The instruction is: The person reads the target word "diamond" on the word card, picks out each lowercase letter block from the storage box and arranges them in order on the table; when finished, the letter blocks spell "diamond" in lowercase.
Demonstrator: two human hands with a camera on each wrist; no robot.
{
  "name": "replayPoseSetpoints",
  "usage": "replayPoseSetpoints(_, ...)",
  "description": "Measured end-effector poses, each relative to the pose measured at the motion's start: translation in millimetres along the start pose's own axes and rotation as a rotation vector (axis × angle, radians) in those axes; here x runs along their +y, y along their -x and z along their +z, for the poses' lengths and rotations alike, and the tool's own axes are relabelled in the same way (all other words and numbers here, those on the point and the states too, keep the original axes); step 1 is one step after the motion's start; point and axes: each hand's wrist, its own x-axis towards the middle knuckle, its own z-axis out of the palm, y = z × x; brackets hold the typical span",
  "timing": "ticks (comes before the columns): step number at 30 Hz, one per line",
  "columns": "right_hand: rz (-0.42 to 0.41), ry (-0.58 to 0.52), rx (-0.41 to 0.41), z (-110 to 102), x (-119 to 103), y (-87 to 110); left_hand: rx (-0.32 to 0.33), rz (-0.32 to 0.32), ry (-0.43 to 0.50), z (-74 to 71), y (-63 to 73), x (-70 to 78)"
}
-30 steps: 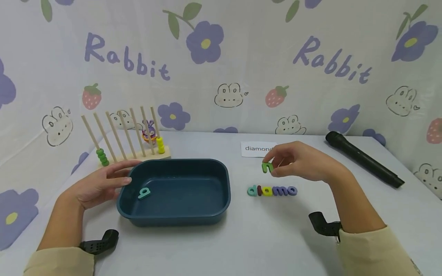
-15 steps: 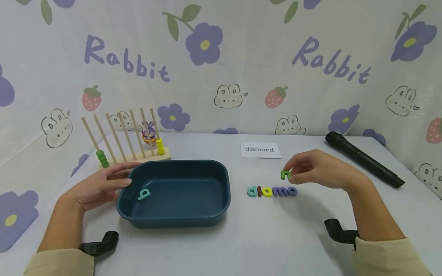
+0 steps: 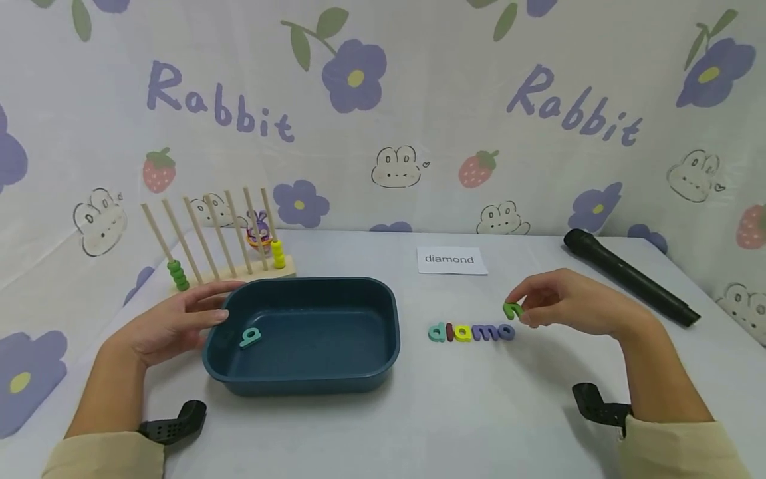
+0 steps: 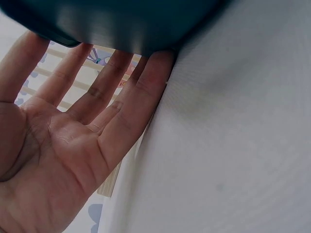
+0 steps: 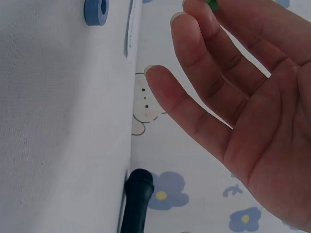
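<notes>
My right hand (image 3: pixel 574 303) pinches a green letter n (image 3: pixel 512 311) between thumb and fingertips, above the table and just right of a row of letters. That row reads d, a dark red stick-like letter (image 3: pixel 449 332), a, m and a purple o (image 3: pixel 506 332). In the right wrist view only a sliver of the green letter (image 5: pixel 213 4) shows at the fingertips. My left hand (image 3: pixel 170 326) rests against the left side of a dark blue bin (image 3: pixel 299 384). Its fingers (image 4: pixel 124 116) lie nearly straight against the bin wall. Inside the bin lies one teal letter (image 3: pixel 251 336).
A white card (image 3: pixel 452 261) printed "diamond" lies behind the letter row. At the right back lies a black microphone (image 3: pixel 628 276). A wooden rack of rods (image 3: pixel 239 269) with green and yellow beads stands behind the bin, beside a small purple rabbit figure (image 3: pixel 258 229).
My right hand has moved right and toward me with the green letter n, uncovering the whole card and lowering toward the row's right end. The left hand and bin stay put.
</notes>
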Motion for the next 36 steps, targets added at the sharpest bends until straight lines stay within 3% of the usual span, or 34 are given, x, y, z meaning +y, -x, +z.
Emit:
replayPoseSetpoints(8, 0.040, 0.033, 0.026, -2, 10, -3.1, -0.001, 0.002, 0.003, 1.7, -1.3, 0.2)
replayPoseSetpoints(16, 0.151, 0.083, 0.025, 0, 23, -6.2, 0.002, -0.002, 0.008, 1.7, -0.6, 1.9)
replayPoseSetpoints(36, 0.226, 0.124, -0.034, 13, 38, -16.5, -0.001, -0.015, 0.006, 1.1, 0.1, 1.0)
